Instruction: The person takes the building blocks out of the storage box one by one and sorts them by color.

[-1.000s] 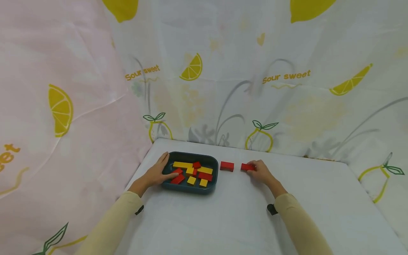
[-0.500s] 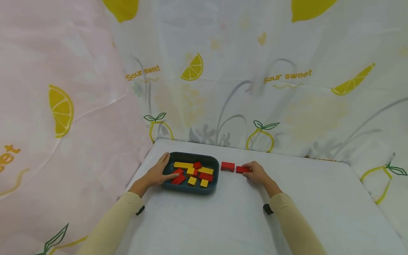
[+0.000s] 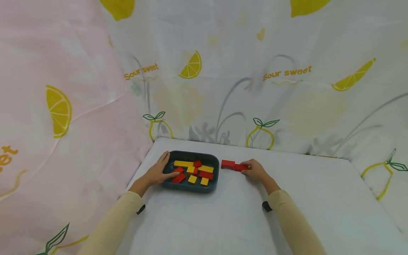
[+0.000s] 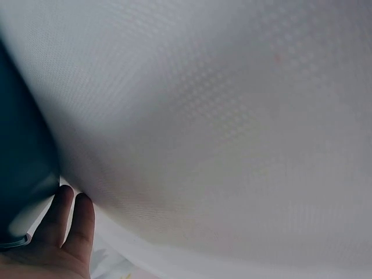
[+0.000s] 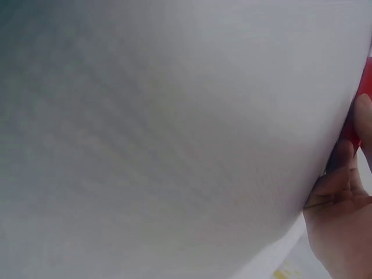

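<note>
My left hand (image 3: 157, 173) grips the left end of a dark blue tray (image 3: 191, 190), thumb over the rim and fingers along the outer wall. In the left wrist view, two fingers (image 4: 78, 226) press that wall. My right hand (image 3: 256, 170) pinches a red block (image 3: 239, 168) between thumb and fingertips, low over the white table. Its left end meets the right end of another red block (image 3: 227, 164), which lies just right of the tray. The right wrist view catches only part of the pinched block (image 5: 364, 87) at its edge.
Several yellow and red blocks lie loose in the tray, among them a long yellow block (image 3: 183, 164) and a red block (image 3: 206, 175). A lemon-print cloth (image 3: 229, 88) hangs behind the white table (image 3: 204, 223) and along its left side.
My right hand has moved left with its red block, closing the gap to the other red block until their ends meet. The left hand and the tray have stayed put.
</note>
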Available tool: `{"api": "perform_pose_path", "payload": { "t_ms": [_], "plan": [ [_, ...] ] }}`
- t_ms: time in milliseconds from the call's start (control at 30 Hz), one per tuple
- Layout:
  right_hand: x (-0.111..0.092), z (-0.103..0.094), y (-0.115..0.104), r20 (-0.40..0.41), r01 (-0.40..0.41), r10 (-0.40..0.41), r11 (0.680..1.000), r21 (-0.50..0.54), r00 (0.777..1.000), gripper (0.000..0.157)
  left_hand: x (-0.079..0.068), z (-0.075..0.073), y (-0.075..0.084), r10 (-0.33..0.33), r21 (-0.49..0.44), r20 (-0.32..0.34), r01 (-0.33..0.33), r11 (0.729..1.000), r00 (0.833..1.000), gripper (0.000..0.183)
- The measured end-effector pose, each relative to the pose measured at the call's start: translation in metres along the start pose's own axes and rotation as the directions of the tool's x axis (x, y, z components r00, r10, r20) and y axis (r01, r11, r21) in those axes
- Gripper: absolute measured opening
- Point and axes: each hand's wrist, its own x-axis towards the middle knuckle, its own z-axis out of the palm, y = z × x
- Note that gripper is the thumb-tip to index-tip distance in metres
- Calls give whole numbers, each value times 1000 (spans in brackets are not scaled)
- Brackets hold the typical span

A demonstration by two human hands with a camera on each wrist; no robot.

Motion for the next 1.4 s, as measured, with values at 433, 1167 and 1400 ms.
{"api": "perform_pose_path", "payload": {
  "t_ms": [433,1167,1400],
  "plan": [
    [-2,0,-2,-3,38,-38,999,4,999,36,-1,-1,1,-3,-8,-7,3,1000,1000,111],
    [-3,2,-1,6,46,-46,999,0,999,36,1,2,1,-7,-2,-8,7,1000,1000,110],
    [-3,0,-2,19,44,-45,999,26,999,37,1,-1,2,-3,-11,-14,3,1000,1000,109]
  ]
}}
